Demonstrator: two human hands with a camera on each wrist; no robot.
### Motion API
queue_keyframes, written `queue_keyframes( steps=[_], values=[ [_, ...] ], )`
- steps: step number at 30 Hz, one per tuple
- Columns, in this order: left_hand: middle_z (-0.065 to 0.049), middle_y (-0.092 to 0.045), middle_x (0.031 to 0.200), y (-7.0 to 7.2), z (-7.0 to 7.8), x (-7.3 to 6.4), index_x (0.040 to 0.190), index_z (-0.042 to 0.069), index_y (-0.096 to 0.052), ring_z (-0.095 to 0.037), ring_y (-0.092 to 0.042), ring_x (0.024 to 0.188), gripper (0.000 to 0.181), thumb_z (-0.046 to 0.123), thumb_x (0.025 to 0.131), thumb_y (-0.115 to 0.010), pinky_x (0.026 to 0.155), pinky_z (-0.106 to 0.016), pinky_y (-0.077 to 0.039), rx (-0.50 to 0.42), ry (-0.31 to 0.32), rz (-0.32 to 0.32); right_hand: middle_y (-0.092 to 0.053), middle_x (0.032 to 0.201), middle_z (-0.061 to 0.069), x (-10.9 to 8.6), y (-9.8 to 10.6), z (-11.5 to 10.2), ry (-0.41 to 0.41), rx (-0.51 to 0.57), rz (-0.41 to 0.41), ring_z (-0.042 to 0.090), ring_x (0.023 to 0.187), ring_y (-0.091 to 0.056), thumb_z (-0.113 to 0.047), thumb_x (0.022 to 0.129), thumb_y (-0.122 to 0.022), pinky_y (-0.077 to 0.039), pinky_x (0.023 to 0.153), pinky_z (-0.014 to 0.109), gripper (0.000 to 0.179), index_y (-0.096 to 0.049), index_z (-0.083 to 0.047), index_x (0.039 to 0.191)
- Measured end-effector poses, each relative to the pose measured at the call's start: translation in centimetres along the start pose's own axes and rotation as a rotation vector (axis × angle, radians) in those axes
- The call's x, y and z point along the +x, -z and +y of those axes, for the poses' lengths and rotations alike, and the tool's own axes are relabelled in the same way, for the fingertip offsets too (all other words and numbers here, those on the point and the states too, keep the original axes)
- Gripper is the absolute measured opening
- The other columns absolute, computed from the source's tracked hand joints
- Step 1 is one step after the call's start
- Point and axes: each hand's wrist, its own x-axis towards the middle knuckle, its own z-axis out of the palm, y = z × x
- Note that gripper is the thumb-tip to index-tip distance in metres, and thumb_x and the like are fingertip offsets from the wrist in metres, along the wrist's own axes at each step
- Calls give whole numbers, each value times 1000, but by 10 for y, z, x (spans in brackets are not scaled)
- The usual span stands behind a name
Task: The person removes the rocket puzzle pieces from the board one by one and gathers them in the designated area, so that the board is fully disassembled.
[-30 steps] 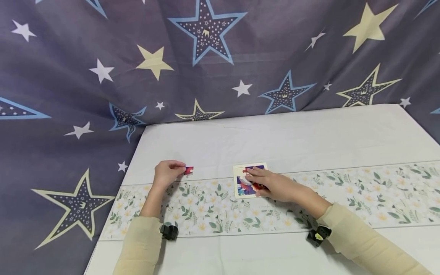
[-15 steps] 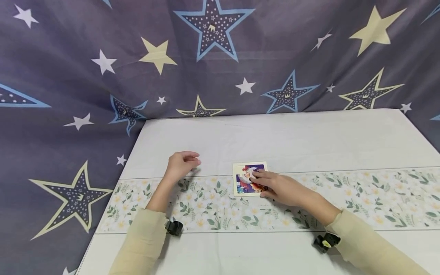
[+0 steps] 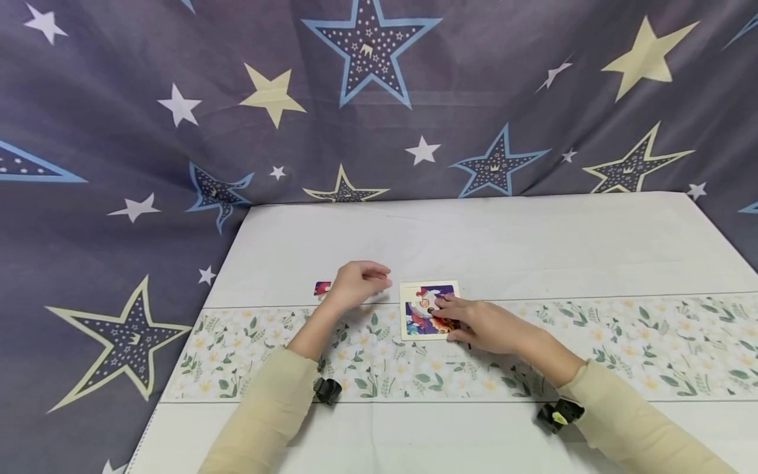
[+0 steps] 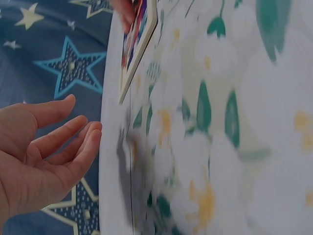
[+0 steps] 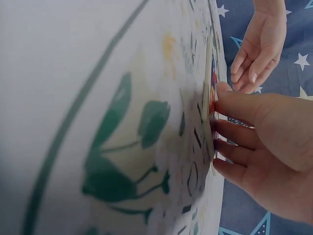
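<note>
A small square jigsaw puzzle (image 3: 412, 309) in a cream frame lies on the table, with a colourful picture of a white-faced figure on purple. My right hand (image 3: 488, 326) rests on its right side, fingertips touching the picture; in the right wrist view the fingers (image 5: 239, 134) meet the puzzle's surface. Left of the puzzle my left hand (image 3: 357, 284) hovers above the table. Its fingers are loosely bent with nothing between them, as the left wrist view shows of the hand (image 4: 51, 152). Behind that hand a loose red and purple puzzle piece (image 3: 322, 288) lies on the white cloth, partly hidden.
A floral strip (image 3: 408, 368) runs across the white tablecloth (image 3: 503, 243), under the puzzle's lower part. A dark star-patterned curtain (image 3: 379, 131) hangs behind the table and along its left side. Each wrist carries a small black camera (image 3: 328, 390).
My left hand, earlier at the loose puzzle piece, has moved right toward the puzzle; the piece stays on the cloth. My right hand has drawn back slightly to the right, uncovering more of the picture.
</note>
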Motion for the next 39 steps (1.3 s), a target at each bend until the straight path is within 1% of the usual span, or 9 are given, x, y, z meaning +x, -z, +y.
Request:
queue_keyframes(
  steps=[4,7,10,16,20,23,29,36,39],
  values=[
    [-11,-72,105,-11,5,3,116,6,-68,-23,-68,89,30,20,90,-67,75,-28,-55,9,-21,-38,-46,147,15,1,1,1,9,23,-8,34,136,-45,-20,92,-65,-47,102,46,46,-55,-6,135],
    [-10,-72,103,-20,9,5,115,5,-68,-20,-67,89,29,21,90,-66,77,-28,-56,30,-47,-64,-46,147,16,1,1,3,25,29,-3,34,136,-45,-16,90,-66,-47,102,46,46,-55,-5,134],
    [-10,-72,101,-28,12,7,113,5,-69,-21,-67,91,28,21,90,-66,80,-30,-55,66,-74,-85,-46,147,16,1,0,4,37,30,5,35,135,-45,-14,90,-66,-47,102,46,46,-56,-5,134],
    [-10,-73,100,-43,15,9,111,5,-70,-22,-68,93,26,21,91,-65,82,-32,-55,137,-106,-94,-47,146,17,-1,-1,4,50,21,23,35,135,-46,-13,89,-66,-48,100,45,46,-56,-4,133],
    [-10,-74,99,-48,18,9,110,5,-71,-22,-68,91,26,21,92,-64,80,-31,-55,164,-126,-92,-47,146,18,-1,-2,3,52,4,31,35,134,-46,-12,89,-66,-48,100,46,46,-56,-3,133],
    [-10,-74,99,-49,19,10,111,4,-70,-21,-68,90,26,21,92,-64,79,-31,-55,161,-120,-98,-46,146,18,-3,-2,3,44,0,29,35,135,-46,-11,89,-66,-48,100,46,46,-56,-3,133],
    [-9,-74,99,-52,16,12,110,6,-71,-19,-68,87,26,23,91,-65,75,-28,-54,106,-70,-105,-47,146,18,-5,-4,3,37,-4,35,36,134,-46,-10,89,-66,-48,100,46,46,-56,-3,133],
    [-9,-73,96,-54,15,12,106,7,-72,-17,-65,84,23,21,90,-66,74,-25,-51,64,-31,-93,-48,145,19,-5,-6,3,31,-4,35,36,134,-46,-10,90,-65,-48,100,46,46,-55,-4,134],
    [-9,-72,94,-54,16,12,105,6,-72,-17,-64,82,21,19,90,-65,73,-24,-50,58,-31,-90,-48,145,19,-5,-6,3,30,1,34,36,135,-45,-10,90,-65,-47,100,46,46,-55,-4,134]
  ],
)
